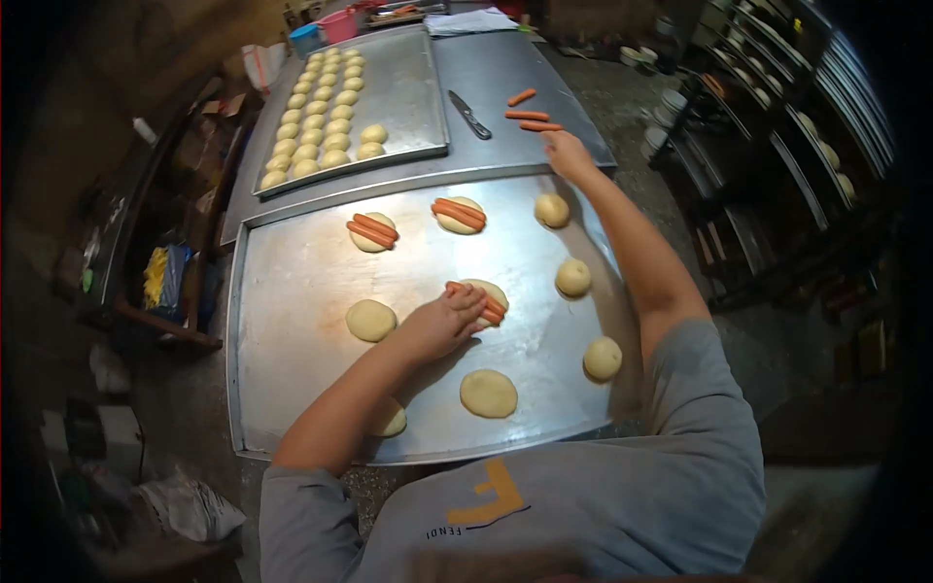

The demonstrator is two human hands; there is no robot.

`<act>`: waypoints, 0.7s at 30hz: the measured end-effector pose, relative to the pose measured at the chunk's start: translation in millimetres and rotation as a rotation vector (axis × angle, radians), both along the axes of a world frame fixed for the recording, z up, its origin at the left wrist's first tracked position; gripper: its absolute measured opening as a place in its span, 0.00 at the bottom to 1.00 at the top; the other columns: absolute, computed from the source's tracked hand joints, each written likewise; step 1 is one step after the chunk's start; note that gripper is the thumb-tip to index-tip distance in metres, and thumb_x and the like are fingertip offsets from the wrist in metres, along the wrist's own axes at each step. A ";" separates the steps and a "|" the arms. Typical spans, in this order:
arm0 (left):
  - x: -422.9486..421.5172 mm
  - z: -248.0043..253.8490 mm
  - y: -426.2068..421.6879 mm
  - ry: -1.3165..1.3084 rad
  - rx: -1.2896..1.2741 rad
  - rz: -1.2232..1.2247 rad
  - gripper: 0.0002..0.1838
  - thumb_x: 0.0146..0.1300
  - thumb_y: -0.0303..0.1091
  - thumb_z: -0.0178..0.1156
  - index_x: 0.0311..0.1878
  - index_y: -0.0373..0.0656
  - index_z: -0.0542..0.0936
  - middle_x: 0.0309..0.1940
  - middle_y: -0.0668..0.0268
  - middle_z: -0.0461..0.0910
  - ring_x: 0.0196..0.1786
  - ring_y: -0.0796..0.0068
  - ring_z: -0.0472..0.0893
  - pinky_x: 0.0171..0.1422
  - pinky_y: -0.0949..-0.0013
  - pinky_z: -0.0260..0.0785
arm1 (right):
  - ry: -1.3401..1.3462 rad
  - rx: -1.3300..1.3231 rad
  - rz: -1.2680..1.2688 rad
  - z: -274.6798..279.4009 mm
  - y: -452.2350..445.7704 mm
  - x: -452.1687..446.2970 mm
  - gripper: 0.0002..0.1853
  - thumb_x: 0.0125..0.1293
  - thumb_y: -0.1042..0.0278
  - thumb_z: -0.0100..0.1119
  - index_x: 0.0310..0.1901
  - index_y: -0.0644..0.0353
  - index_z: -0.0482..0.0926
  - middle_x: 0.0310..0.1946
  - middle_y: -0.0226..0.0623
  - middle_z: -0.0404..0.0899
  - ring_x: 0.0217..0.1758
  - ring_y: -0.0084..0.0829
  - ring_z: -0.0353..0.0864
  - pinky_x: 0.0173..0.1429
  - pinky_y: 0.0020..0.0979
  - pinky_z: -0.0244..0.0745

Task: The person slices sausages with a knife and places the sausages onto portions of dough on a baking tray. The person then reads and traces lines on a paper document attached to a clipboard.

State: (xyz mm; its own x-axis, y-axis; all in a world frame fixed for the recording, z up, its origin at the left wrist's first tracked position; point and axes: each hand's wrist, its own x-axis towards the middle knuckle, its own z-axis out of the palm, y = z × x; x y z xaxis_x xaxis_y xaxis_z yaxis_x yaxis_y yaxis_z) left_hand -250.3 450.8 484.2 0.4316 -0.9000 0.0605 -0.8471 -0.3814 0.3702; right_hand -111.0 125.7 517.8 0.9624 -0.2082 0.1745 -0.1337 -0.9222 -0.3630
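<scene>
My left hand (449, 319) is over a flattened dough round (499, 291) in the middle of the near tray. Its fingers are pressed together on the sausages (494, 309) there, partly hiding them. My right hand (568, 155) reaches past the tray's far edge with a finger stretched out. Its fingertips are close by the nearest of three loose sausages (540, 126); whether they touch it I cannot tell. Two other dough rounds, one on the left (372, 233) and one beside it (459, 226), carry sausages side by side. Plain flattened rounds (371, 321) lie nearer me, one partly behind my left forearm.
The near metal tray (292, 408) has a raised rim. Several dough balls (573, 278) line its right side. Beyond stands another tray (408, 87) with rows of dough balls. A knife (470, 115) lies on the metal table (486, 68). Racks (719, 194) stand at right.
</scene>
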 end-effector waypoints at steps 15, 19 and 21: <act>-22.1 62.3 64.3 0.575 -0.714 0.747 0.15 0.62 0.28 0.51 0.53 0.39 0.74 0.54 0.61 0.72 0.52 0.71 0.73 0.55 0.73 0.65 | 0.180 -0.147 -0.169 -19.5 -22.6 71.0 0.14 0.60 0.70 0.51 0.49 0.54 0.73 0.48 0.35 0.74 0.50 0.35 0.73 0.51 0.40 0.66; -34.1 71.2 77.4 0.708 -0.768 0.750 0.16 0.62 0.27 0.50 0.54 0.37 0.73 0.51 0.61 0.73 0.50 0.73 0.73 0.54 0.74 0.65 | 0.208 0.465 0.126 16.1 24.2 17.2 0.12 0.58 0.70 0.56 0.44 0.58 0.76 0.38 0.35 0.75 0.40 0.28 0.73 0.43 0.30 0.67; -40.0 78.7 73.3 0.828 -0.886 0.797 0.17 0.63 0.27 0.51 0.55 0.37 0.72 0.51 0.60 0.73 0.49 0.73 0.73 0.54 0.74 0.65 | 0.218 0.768 0.294 26.3 50.3 -13.8 0.11 0.57 0.71 0.58 0.42 0.60 0.77 0.34 0.34 0.76 0.35 0.25 0.73 0.39 0.25 0.68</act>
State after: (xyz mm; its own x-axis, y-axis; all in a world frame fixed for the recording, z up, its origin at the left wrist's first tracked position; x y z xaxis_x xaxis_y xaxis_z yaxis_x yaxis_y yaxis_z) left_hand -290.3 524.1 562.9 0.9765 -0.2094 -0.0517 0.0463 -0.0302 0.9985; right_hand -124.8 175.9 544.1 0.9916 0.0704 -0.1088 -0.0672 -0.4386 -0.8962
